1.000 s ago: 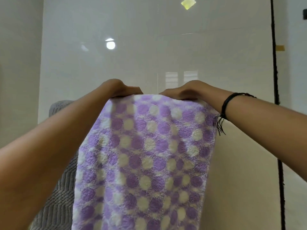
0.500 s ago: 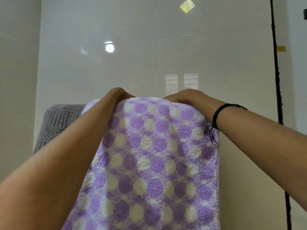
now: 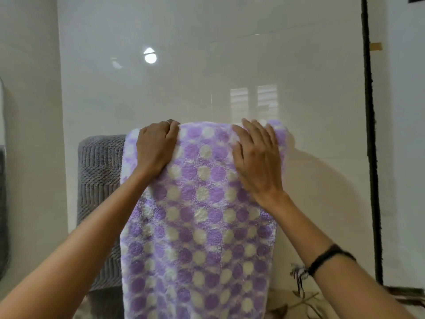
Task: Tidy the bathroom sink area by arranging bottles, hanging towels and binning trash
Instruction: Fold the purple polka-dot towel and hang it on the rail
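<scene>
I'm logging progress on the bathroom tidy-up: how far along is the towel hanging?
Done: a grey towel hangs at the wall. In hand: the purple dotted towel is draped beside it, the left hand and right hand resting on its top. Left: bottles and trash, not in view.

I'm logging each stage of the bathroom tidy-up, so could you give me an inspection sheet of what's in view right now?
Surface: glossy pale tiled wall; the rail is hidden under the towels.
Job's things: purple polka-dot towel draped and hanging down; grey towel hangs beside it on the left, partly overlapped.
Clutter: nothing seen.
Hands: left hand curled over the purple towel's top edge; right hand flat on it, fingers spread.
Cables: nothing seen.
Surroundings: dark vertical strip on the right; black wristband on the right wrist.
</scene>
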Demonstrator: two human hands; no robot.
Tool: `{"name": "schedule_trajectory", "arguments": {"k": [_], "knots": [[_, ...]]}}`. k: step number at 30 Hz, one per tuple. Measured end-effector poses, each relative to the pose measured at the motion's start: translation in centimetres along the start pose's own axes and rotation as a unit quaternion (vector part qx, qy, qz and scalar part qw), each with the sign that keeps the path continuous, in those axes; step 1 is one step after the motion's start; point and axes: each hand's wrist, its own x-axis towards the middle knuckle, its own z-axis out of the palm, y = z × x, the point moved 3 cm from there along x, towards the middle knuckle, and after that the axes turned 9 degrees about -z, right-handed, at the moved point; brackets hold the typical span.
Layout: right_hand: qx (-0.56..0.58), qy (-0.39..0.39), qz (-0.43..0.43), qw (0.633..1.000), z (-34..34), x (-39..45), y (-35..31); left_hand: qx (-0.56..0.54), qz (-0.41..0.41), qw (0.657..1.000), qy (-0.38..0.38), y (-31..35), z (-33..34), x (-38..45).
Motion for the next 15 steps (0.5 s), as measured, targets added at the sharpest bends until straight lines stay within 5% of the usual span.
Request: {"name": "schedule_trajectory", "arguments": {"k": [3,8,12,15], "knots": [[-0.005,0.086,0.046,0.995,0.2,-5.1,0.0,-0.010,0.012,0.999,0.034,-0.8,-0.2,-2.4],[0.131,0.091,0.162,0.974,1.7,-10.4,0.0,0.025,-0.051,0.998,0.039,-2.3,0.2,-5.9],[0.344,0.100,0.326,0.875,1.5,-11.5,0.8,-0.054,-0.158,0.985,0.041,-4.1,0.1,-7.3],[0.468,0.060,0.379,0.796,0.8,-11.6,1.3,-0.187,-0.277,0.942,0.041,-6.2,-0.5,-7.8]]}}
